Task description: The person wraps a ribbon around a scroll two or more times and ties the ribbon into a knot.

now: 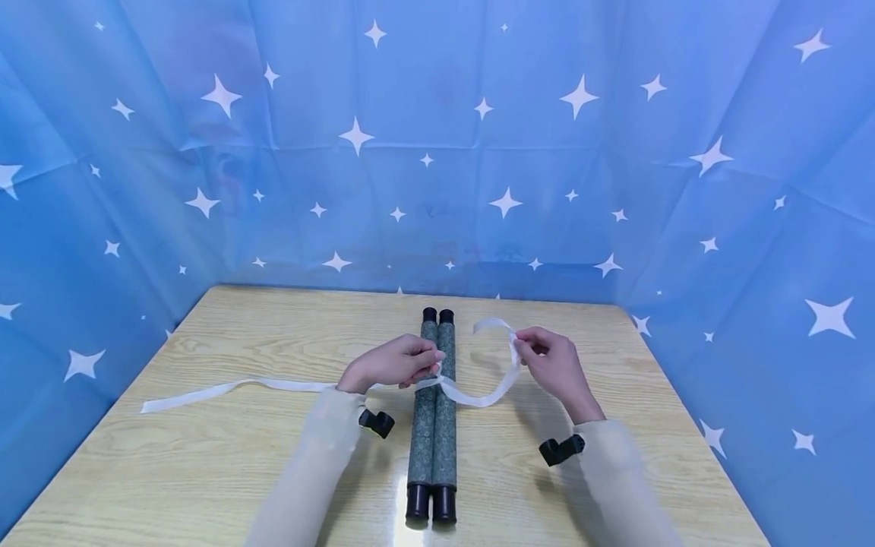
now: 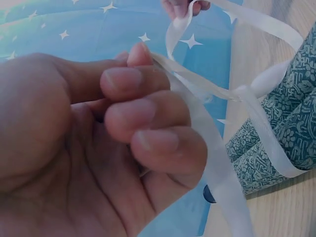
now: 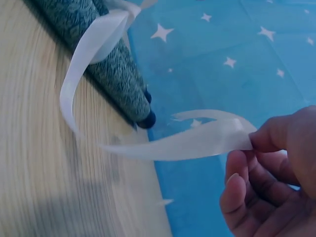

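Note:
Lying lengthwise on the table is a scroll (image 1: 445, 441) rolled into two parallel green patterned rolls with dark end knobs. A white ribbon (image 1: 472, 399) wraps round its middle and crosses over on top. My left hand (image 1: 396, 361) is over the scroll, pinching the ribbon close above the crossing; in the left wrist view its other fingers (image 2: 160, 113) curl toward the palm. To the right, my right hand (image 1: 555, 368) pinches the other stretch of ribbon (image 3: 197, 140) between thumb and forefinger. That stretch loops in the air, its free end hanging past the fingertips.
The ribbon's long left tail (image 1: 198, 396) trails across the wooden table (image 1: 239, 334). A blue curtain (image 1: 437, 182) with white stars hangs behind the table and along both sides. Small black cameras are worn on both wrists.

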A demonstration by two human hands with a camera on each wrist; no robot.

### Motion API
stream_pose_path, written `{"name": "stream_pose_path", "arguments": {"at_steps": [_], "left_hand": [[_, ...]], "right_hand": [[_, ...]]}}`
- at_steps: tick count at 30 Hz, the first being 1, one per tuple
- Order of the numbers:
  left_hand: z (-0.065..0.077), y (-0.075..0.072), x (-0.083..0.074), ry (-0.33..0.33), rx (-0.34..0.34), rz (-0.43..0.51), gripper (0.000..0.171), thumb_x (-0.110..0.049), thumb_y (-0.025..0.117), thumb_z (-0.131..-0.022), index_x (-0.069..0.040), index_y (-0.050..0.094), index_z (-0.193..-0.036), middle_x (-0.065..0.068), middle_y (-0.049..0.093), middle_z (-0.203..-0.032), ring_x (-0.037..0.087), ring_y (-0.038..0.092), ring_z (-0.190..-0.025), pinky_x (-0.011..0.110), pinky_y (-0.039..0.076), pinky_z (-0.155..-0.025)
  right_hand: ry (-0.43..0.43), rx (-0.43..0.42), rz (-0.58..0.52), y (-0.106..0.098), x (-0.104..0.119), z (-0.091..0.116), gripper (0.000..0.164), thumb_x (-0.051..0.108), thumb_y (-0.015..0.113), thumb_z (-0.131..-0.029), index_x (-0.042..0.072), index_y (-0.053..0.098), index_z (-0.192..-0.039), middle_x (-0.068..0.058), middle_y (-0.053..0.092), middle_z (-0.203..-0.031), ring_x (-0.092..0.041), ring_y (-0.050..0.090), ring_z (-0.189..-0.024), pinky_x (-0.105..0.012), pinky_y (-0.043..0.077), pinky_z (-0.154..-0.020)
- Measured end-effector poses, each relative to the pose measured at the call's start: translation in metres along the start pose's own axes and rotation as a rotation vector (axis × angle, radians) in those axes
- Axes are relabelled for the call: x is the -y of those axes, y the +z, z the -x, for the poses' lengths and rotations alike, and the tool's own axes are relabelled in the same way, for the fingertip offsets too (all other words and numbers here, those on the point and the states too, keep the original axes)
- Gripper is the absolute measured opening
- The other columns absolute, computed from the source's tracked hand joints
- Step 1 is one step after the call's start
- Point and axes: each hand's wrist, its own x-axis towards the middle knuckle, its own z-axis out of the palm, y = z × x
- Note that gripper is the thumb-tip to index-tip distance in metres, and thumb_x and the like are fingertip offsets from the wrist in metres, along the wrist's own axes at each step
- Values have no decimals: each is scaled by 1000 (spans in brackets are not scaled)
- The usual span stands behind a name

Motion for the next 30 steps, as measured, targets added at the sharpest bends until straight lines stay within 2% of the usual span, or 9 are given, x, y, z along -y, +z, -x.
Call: {"name": "stream_pose_path", "arguments": {"at_steps": [4,7,14,20,25,30], "left_hand": [[1,0,-3,-10,-17,6,42,-25,41,-113,9,63,-102,-4,40,-59,12,26,-47,26,28,-48],[3,0,-4,-17,-22,-3,42,-24,41,-113,9,64,-104,-4,40,-59,11,25,-46,26,27,-47],[3,0,-4,-22,-16,-54,41,-25,41,-113,6,67,-103,-5,37,-56,11,26,-44,27,30,-47],[4,0,-4,-30,-20,-47,42,-25,40,-113,8,66,-105,-5,39,-59,10,26,-44,26,29,-47],[4,-1,-4,-20,-11,-30,42,-22,39,-113,10,64,-105,-5,39,-59,9,25,-44,25,28,-46],[2,0,-3,-12,-16,-37,43,-23,39,-113,9,65,-101,-5,39,-58,9,25,-43,25,28,-46]], "right_hand": [[-27,26,-19,9,9,-5,24,25,62,-104,10,73,-119,-9,71,-94,-28,66,-84,-28,51,-64],[-53,45,-21,18,13,-8,23,24,62,-104,10,73,-119,-9,72,-94,-23,65,-83,-29,50,-65],[-97,84,-9,45,25,-15,22,23,61,-105,12,74,-118,-6,73,-95,-19,63,-83,-32,51,-67],[-133,142,-31,68,36,-18,22,24,60,-105,13,74,-118,-8,75,-101,-18,64,-86,-33,50,-70],[-190,192,-29,84,43,-19,20,22,59,-106,17,75,-117,-3,75,-107,-17,65,-90,-33,52,-72],[-200,220,-15,90,47,-16,25,19,55,-107,16,73,-124,-2,74,-118,-21,67,-104,-41,56,-86]]}}
